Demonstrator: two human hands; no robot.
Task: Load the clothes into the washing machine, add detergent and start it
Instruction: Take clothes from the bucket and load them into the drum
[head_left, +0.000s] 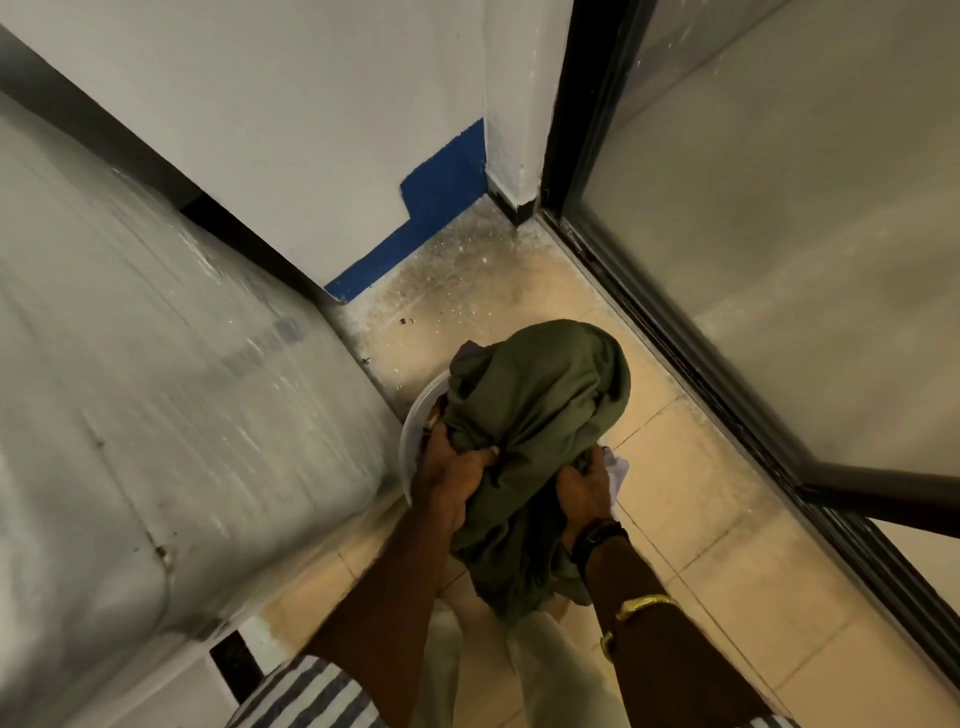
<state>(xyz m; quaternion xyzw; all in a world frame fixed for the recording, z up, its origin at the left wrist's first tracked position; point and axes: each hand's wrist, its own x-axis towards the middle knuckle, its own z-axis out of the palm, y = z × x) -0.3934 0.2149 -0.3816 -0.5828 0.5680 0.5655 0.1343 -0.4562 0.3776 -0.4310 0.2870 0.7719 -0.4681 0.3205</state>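
Okay, clothes: an olive green garment (535, 415), bunched into a big lump and held up over the floor, with its loose end hanging down between the forearms.
Left hand (457, 473): fingers curled tight into the near left side of the green fabric, with a fold pinched up against the thumb.
Right hand (584, 486): fingers curled into the right side of the same bundle, so both hands have a real grip on it.
Under the bundle: a white basin (415, 431) on the floor. Only its left rim peeks out, right beside the left hand.
Other laundry: a bit of pale cloth (618, 467) sticks out just past the right hand. Can't tell what it is.
Wrist stuff: a dark watch (597, 540) on the right wrist and a gold bangle (647, 605) further up that forearm.
Left of frame: a big grey-white appliance (156, 364), blurry, with its corner right beside the basin. Honestly can't tell if that's the washer.
Floor: beige tiles (701, 493), grubby toward the corner.
Wall: white, with a blue painted patch (441, 208) low down.
Right side: a frosted glass door (779, 260) in a black frame.
Bottom edge: a striped sleeve (311, 696).
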